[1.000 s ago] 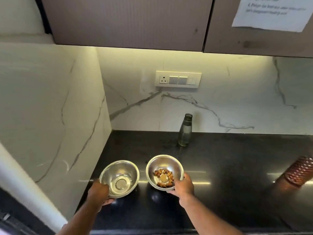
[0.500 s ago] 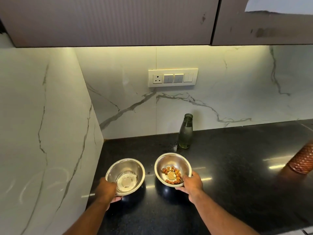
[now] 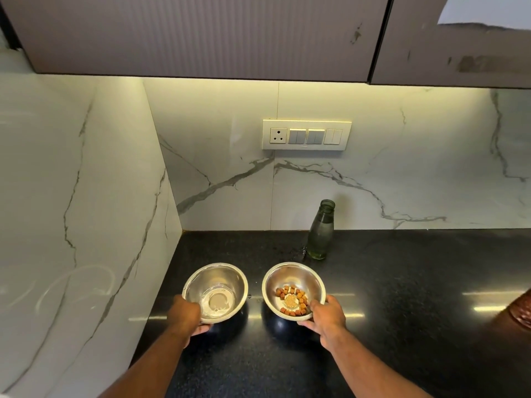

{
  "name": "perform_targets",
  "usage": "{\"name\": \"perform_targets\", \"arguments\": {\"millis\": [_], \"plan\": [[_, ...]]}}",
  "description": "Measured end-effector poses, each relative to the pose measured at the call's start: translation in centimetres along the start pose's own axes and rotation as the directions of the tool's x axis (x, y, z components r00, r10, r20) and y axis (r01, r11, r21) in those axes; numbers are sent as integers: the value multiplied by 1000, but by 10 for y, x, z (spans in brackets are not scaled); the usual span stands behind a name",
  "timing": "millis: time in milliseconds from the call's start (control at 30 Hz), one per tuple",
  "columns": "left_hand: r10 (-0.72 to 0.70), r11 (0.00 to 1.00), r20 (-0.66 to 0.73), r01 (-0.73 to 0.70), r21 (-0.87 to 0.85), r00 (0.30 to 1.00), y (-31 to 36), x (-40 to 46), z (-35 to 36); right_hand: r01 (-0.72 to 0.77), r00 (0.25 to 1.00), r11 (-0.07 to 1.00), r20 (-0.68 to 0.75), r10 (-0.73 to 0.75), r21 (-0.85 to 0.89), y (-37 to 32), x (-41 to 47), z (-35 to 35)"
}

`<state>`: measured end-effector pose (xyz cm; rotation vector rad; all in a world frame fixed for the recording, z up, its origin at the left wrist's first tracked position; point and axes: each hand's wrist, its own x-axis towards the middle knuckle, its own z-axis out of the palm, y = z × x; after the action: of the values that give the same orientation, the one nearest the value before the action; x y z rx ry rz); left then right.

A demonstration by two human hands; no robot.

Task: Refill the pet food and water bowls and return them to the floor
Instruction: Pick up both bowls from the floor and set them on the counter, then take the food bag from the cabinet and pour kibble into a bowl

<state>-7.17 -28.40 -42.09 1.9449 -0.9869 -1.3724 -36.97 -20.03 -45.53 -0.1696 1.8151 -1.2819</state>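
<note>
Two steel bowls sit side by side over the black countertop [image 3: 402, 282], near its left end. The left bowl [image 3: 218, 280] holds a little clear water; my left hand [image 3: 186, 318] grips its near rim. The right bowl [image 3: 290, 275] holds brown pellets of pet food [image 3: 293, 300] in its bottom; my right hand [image 3: 326, 318] grips its near right rim. Whether the bowls rest on the counter or are lifted slightly, I cannot tell.
A green glass bottle [image 3: 321, 231] with no cap stands behind the bowls by the marble back wall. A marble side wall [image 3: 86, 211] closes the left. Upper cabinets [image 3: 201, 33] hang overhead. A brown ribbed object [image 3: 521, 310] is at the right edge.
The view has tilted and shifted, so the bowls and counter sit more central. Both hands keep their grip on the bowls, which stay side by side.
</note>
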Motion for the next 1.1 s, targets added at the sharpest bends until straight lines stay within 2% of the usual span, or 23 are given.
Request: {"name": "perform_targets", "arguments": {"millis": [200, 267, 367, 433, 567, 667, 833, 967, 1100], "plan": [[-13, 1000, 2, 13, 24, 1000, -3, 1, 6, -13, 1000, 1000, 25, 14, -20, 0, 3, -3], [-30, 998, -14, 31, 56, 999, -2, 1, 6, 16, 999, 994, -35, -20, -106, -2, 0, -5], [30, 976, -147, 3, 219, 989, 4, -2, 3, 128, 961, 865, -155, -229, -486, -13, -4, -12], [129, 949, -208, -60, 310, 970, 14, -4, -3, 226, 920, 807, -152, -361, -545, -27, -7, -14], [352, 904, -266, -252, 345, 897, 48, -12, -14, 449, 815, 702, -69, -575, -552, -72, -16, -9], [536, 834, -327, -430, 345, 778, 91, -29, -19, 596, 719, 626, -14, -695, -503, -112, -30, 3], [765, 639, -404, -669, 379, 502, 164, -63, -31, 775, 526, 452, 54, -849, -441, -178, -64, 28], [856, 431, -451, -830, 353, 253, 205, -94, -39, 869, 299, 236, 82, -951, -434, -218, -104, 41], [859, 263, -511, -888, 377, 38, 237, -126, -46, 900, -20, -59, 96, -995, -432, -245, -144, 45]]}}
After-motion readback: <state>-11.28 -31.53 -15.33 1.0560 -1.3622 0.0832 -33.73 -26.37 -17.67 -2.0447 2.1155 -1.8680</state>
